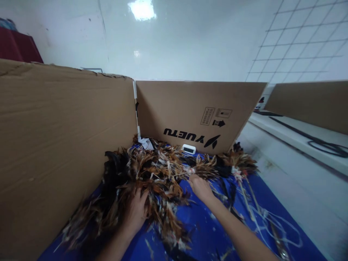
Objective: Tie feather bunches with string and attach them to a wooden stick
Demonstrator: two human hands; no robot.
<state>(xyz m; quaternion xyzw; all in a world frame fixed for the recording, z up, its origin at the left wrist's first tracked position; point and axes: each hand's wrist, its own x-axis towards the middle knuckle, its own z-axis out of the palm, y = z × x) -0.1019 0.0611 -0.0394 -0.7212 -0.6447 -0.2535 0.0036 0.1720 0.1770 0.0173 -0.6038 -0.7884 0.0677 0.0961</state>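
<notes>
Behind the small white device (189,149) stands a cardboard panel (163,105); feathers (140,165) are heaped left of the device and before it, on a blue surface (198,223) – the left hand (138,209) is sunk among them, the right hand (201,187) curls just before the device – whether either grips feathers, one cannot tell

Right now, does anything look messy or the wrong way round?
Yes. The word YUETU on the back cardboard panel is upside down. Stray feather bits litter the blue tabletop, looking untidy. On the right, the pale string lies in loose, messy loops.
</notes>
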